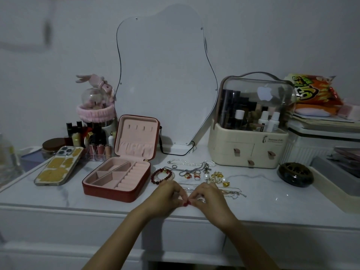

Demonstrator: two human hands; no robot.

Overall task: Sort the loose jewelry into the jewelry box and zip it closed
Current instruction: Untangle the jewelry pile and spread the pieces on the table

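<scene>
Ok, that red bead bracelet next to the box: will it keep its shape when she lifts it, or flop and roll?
The red bead bracelet lies as a rounded loop on the table, so it probably sags limply when lifted from one side. Its beads look round and glossy, likely slippery; hooking a finger through seems safer. As a strung loop, it would probably slide rather than roll if pushed.
</scene>
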